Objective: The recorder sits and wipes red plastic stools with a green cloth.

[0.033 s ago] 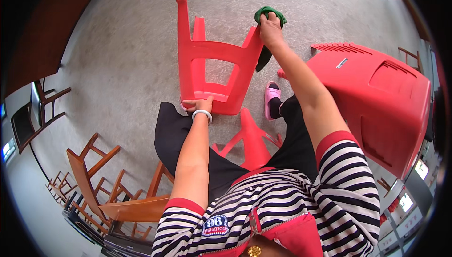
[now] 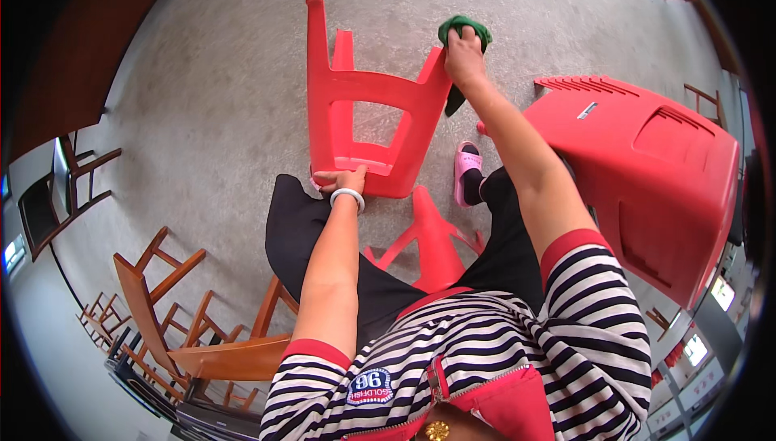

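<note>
A red plastic stool (image 2: 364, 89) is tipped over in front of me, its legs pointing away and its seat end toward me. My left hand (image 2: 343, 180), with a white bangle at the wrist, grips the stool's near end by the opening. My right hand (image 2: 465, 57) is closed on a green cloth (image 2: 483, 30) at the tip of the stool's right far leg. A dark end of the cloth hangs below that hand. Under me, between my legs, shows another red plastic seat (image 2: 436, 251).
At my right stands a stack of red plastic stools (image 2: 622, 142). Wooden benches (image 2: 145, 312) crowd the lower left, and a dark-seated chair (image 2: 48, 198) is at the far left. My pink slipper (image 2: 466, 173) rests on the grey floor (image 2: 226, 61).
My right hand has shifted very slightly at the leg tip, and the hanging end of the cloth has swung and narrowed. My left hand and the stool stay nearly where they were.
</note>
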### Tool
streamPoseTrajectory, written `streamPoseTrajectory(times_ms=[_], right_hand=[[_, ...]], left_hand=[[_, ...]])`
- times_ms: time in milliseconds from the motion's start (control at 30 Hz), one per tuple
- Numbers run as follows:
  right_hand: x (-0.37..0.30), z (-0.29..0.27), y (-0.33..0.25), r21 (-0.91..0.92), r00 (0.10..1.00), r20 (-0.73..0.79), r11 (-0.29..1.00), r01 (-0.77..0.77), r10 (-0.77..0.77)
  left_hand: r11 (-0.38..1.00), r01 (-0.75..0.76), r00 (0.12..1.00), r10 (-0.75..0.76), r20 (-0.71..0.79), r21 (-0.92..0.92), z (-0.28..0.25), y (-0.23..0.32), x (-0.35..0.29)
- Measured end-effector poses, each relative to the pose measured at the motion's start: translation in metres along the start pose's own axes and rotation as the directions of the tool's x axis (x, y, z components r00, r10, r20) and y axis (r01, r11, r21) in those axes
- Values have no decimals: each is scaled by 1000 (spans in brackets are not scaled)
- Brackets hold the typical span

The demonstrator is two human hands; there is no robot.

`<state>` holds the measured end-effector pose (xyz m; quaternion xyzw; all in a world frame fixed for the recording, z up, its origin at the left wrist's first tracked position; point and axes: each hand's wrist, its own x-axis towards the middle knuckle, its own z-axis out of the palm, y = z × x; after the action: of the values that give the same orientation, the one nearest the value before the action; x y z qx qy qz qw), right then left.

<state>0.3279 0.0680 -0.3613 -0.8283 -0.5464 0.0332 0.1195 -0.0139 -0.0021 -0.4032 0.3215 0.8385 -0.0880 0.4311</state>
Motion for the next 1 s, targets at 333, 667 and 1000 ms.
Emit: streamPoseTrajectory(times_ms=[333,667,1000], right_hand=[[-157,16,-69,213,965,205,970,120,-165],[-23,10,6,91,996,-89,996,23,-15],[-90,23,-38,128,999,26,991,-40,37]], left_hand=[[999,-25,999,24,-23,-44,1,-6,5],[1000,-6,1000,6,-2,12,2,-5,10],[999,30,999,-29,-30,46,1,-1,4]])
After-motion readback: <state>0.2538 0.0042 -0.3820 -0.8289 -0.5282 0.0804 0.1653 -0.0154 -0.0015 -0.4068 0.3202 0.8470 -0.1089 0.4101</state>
